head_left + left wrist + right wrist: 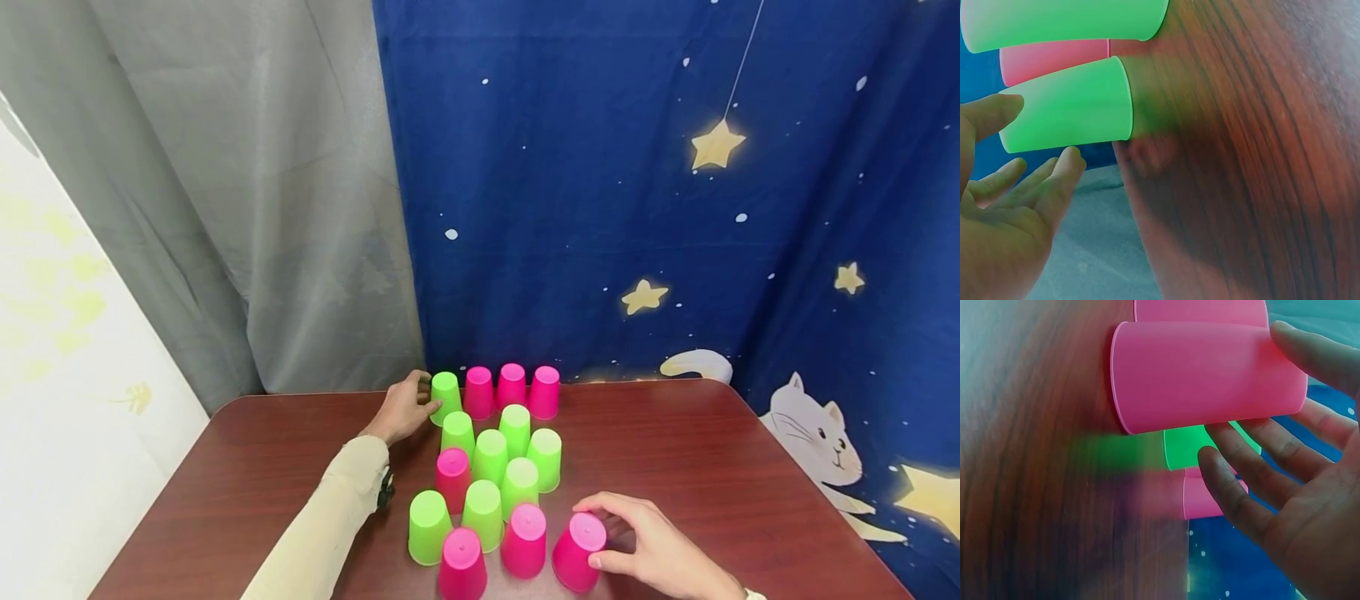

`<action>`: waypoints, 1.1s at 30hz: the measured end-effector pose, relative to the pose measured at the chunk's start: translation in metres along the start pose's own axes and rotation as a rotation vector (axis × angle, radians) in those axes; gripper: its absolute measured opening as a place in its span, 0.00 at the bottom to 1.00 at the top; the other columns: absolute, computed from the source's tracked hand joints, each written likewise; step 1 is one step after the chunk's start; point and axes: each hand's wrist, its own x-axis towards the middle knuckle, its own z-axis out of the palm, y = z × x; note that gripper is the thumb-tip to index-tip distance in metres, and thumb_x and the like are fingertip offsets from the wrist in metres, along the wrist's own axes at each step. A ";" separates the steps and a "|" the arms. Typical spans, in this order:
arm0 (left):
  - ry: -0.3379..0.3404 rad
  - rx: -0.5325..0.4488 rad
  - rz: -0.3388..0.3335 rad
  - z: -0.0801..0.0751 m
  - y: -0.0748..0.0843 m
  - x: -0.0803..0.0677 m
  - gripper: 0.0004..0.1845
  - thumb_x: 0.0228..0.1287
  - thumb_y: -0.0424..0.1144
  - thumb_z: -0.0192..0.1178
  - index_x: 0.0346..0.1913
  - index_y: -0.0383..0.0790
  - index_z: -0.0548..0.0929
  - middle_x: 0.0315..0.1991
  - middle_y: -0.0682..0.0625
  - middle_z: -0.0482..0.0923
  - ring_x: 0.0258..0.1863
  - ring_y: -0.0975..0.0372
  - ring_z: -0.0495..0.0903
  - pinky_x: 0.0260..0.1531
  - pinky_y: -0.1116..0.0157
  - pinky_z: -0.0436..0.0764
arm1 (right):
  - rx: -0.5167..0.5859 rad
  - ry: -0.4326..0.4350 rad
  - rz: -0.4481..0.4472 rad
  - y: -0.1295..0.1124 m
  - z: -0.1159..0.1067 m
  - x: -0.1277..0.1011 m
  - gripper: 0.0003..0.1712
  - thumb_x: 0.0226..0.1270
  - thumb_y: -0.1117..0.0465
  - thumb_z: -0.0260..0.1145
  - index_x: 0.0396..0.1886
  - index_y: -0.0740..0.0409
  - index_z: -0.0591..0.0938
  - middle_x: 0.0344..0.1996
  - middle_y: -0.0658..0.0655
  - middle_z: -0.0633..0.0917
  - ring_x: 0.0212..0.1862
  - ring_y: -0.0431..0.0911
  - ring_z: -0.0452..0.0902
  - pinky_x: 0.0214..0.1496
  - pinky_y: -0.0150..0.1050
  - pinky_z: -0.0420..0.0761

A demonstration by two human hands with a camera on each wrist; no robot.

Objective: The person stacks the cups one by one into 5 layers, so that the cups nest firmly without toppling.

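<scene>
Upside-down plastic cups, green and pink, stand on the table. At the back left, a green cup (446, 398) has my left hand (405, 410) beside it. In the left wrist view, my left thumb overlaps that cup's side near its narrow base, and the other fingers lie loosely spread along its edge. My right hand (656, 542) holds the pink cup (573, 558) at the front right, thumb on the near side and index finger round the far side. From the right wrist view, this pink cup (1204, 375) has its rim close to the wood, with my fingers partly hidden behind it.
Pink cups (512, 390) continue the back row to the right of the green one. Several green cups (490, 457) and a pink cup (453, 483) stand in the middle. The brown table (712, 467) ends at grey and blue curtains (570, 250).
</scene>
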 end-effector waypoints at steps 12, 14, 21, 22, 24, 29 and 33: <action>0.002 0.059 0.019 -0.021 -0.007 -0.031 0.25 0.70 0.40 0.61 0.66 0.33 0.71 0.62 0.36 0.78 0.61 0.45 0.80 0.62 0.48 0.79 | -0.093 0.093 -0.033 0.008 -0.012 0.002 0.25 0.63 0.53 0.74 0.58 0.51 0.79 0.47 0.51 0.87 0.43 0.34 0.83 0.45 0.34 0.87; 0.010 0.059 0.042 -0.023 -0.007 -0.037 0.24 0.71 0.40 0.61 0.65 0.34 0.72 0.62 0.37 0.78 0.61 0.46 0.80 0.62 0.49 0.79 | -0.088 0.106 -0.051 0.010 -0.013 0.004 0.25 0.62 0.54 0.74 0.58 0.51 0.79 0.47 0.51 0.88 0.43 0.34 0.84 0.45 0.34 0.87; 0.013 -0.008 0.098 -0.025 -0.004 -0.063 0.21 0.71 0.38 0.60 0.63 0.36 0.74 0.60 0.36 0.79 0.58 0.45 0.82 0.59 0.48 0.81 | -0.114 0.148 -0.082 0.015 -0.019 0.010 0.26 0.61 0.52 0.75 0.57 0.52 0.80 0.44 0.51 0.88 0.41 0.35 0.84 0.44 0.34 0.87; 0.013 -0.014 0.102 -0.024 -0.003 -0.067 0.20 0.71 0.38 0.61 0.63 0.37 0.74 0.60 0.37 0.80 0.58 0.46 0.82 0.58 0.49 0.81 | -0.118 0.152 -0.084 0.016 -0.020 0.011 0.26 0.61 0.52 0.75 0.57 0.52 0.80 0.44 0.51 0.88 0.41 0.35 0.84 0.44 0.34 0.87; 0.014 -0.025 0.112 -0.023 0.000 -0.076 0.20 0.70 0.37 0.61 0.62 0.39 0.75 0.59 0.38 0.80 0.58 0.47 0.82 0.56 0.51 0.83 | -0.132 0.160 -0.088 0.018 -0.023 0.013 0.26 0.61 0.52 0.75 0.57 0.53 0.80 0.44 0.50 0.88 0.41 0.34 0.84 0.44 0.34 0.87; 0.012 -0.044 0.132 -0.022 0.007 -0.098 0.18 0.70 0.37 0.62 0.61 0.44 0.77 0.57 0.43 0.82 0.58 0.51 0.82 0.52 0.54 0.85 | -0.151 0.185 -0.101 0.024 -0.030 0.019 0.26 0.60 0.54 0.76 0.56 0.54 0.80 0.42 0.50 0.88 0.40 0.35 0.84 0.43 0.34 0.87; 0.015 -0.057 0.132 -0.023 0.009 -0.115 0.17 0.69 0.37 0.63 0.58 0.47 0.78 0.53 0.48 0.84 0.55 0.53 0.84 0.50 0.55 0.86 | -0.162 0.178 -0.067 0.029 -0.034 0.028 0.26 0.59 0.53 0.76 0.56 0.54 0.81 0.43 0.49 0.89 0.41 0.35 0.85 0.45 0.34 0.87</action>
